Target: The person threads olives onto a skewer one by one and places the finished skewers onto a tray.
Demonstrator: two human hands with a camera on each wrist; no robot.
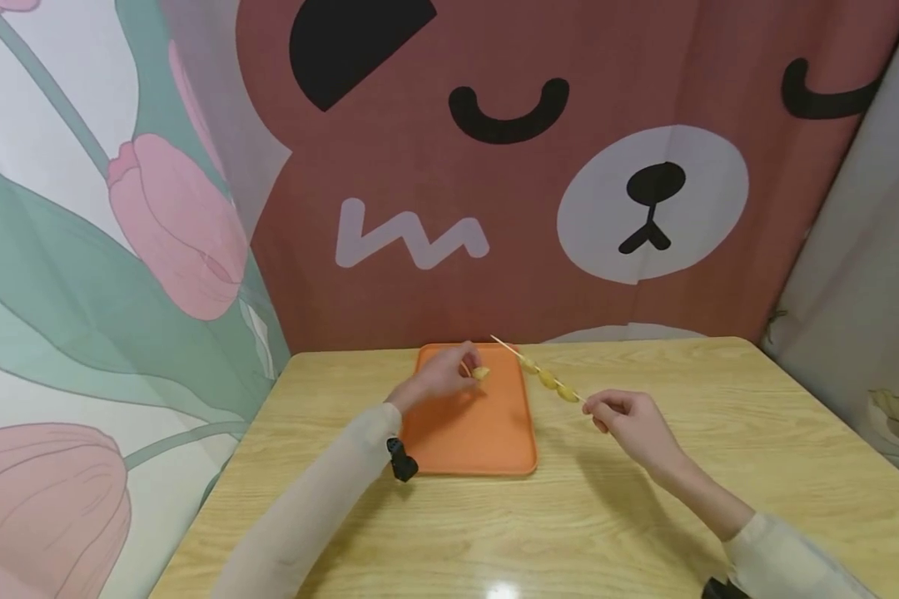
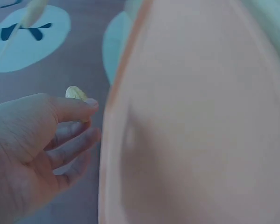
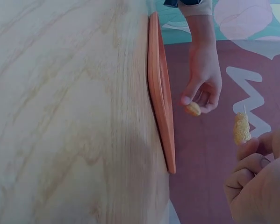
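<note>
Between thumb and fingertips, my left hand (image 1: 449,373) pinches a small yellow, ridged piece (image 1: 481,373) above the tray; its exact kind is unclear. The same piece (image 3: 193,109) looks rounded and golden in the right wrist view. My right hand (image 1: 635,426) grips the lower end of a thin pale skewer (image 1: 504,344), which slants up and to the left. Three yellow pieces (image 1: 547,379) are threaded along it, and its bare tip points past the tray's far right corner. The skewer tip and the loose piece are apart. Below the left hand lies an orange tray (image 1: 487,441).
The tray rests on a light wood-grain table (image 1: 449,532), towards its far edge. Behind hangs a curtain (image 1: 419,166) with a bear print, and a floral cloth (image 1: 82,349) is at the left. Black straps (image 1: 401,460) sit on both sleeves.
</note>
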